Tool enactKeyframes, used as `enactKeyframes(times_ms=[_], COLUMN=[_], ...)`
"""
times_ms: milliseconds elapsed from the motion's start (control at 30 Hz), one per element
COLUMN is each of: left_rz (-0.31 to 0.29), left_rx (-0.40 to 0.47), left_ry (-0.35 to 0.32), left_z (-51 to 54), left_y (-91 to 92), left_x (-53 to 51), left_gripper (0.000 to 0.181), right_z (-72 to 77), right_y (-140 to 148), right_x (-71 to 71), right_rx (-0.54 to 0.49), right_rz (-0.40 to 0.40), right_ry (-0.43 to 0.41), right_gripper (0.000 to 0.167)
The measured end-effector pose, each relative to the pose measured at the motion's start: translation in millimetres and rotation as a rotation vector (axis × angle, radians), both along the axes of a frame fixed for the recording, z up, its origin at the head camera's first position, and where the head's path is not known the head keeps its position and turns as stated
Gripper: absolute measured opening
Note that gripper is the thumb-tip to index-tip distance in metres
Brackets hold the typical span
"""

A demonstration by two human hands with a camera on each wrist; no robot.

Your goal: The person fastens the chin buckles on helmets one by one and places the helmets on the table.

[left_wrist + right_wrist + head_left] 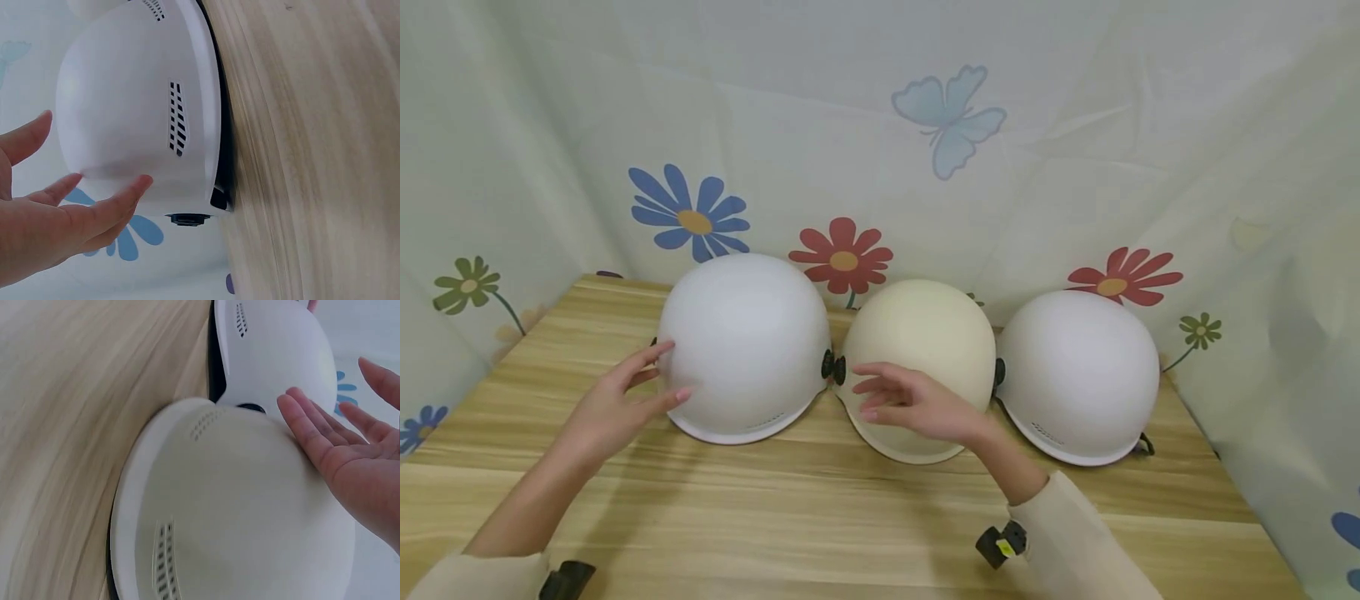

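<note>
Three helmets sit in a row on a wooden table: a white helmet point(745, 342) at left, a cream helmet point(925, 333) in the middle, another white helmet point(1082, 375) at right. My left hand point(617, 408) is at the left side of the left helmet, thumb and fingers spread; whether the fingertips touch the shell I cannot tell. My right hand point(917, 404) hovers over the front of the cream helmet with fingers loosely bent, holding nothing. Slotted vents point(177, 119) and a black side knob point(189, 219) show on the left helmet in the left wrist view.
The wood-grain table point(760, 517) stretches in front of the helmets. Behind it hangs a pale curtain point(820, 108) printed with flowers and a blue butterfly. Black knobs point(833, 367) lie between the left and middle helmets, which stand close together.
</note>
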State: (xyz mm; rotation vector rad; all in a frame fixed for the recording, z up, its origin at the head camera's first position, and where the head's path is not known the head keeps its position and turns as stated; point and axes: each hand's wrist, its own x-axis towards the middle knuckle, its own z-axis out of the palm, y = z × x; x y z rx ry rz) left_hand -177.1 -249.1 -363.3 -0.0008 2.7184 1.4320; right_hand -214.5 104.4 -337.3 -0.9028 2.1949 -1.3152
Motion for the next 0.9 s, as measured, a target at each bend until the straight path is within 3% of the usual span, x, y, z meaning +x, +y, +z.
enactKeyframes(times_ms=[167,433,733,900], left_rz=[-0.032,-0.044,-0.022,-0.004], left_rx=[-0.025,-0.059,-0.058,-0.054], left_ry=[0.025,0.083,0.134,0.151], left_z=[1.5,1.2,-1.0,-2.7], left_y=[0.5,3.1,5.7,6.3], left_x=[4.5,9.7,13.1,13.8], left_gripper=[0.077,0.068,0.062,0.059], right_z=[2.2,-0.9,-1.4,1.6], right_y=[26,64,104,130], right_x=[3.3,6.5,14.2,15.5], right_rx=[-0.036,-0.051,0.0,0.045], right_rz=[0.029,-0.017,-0.151,-0.236], right_ry=[-0.052,-0.115,-0.087,-0.009], right_gripper=[0.044,0.04,0.036,0.037])
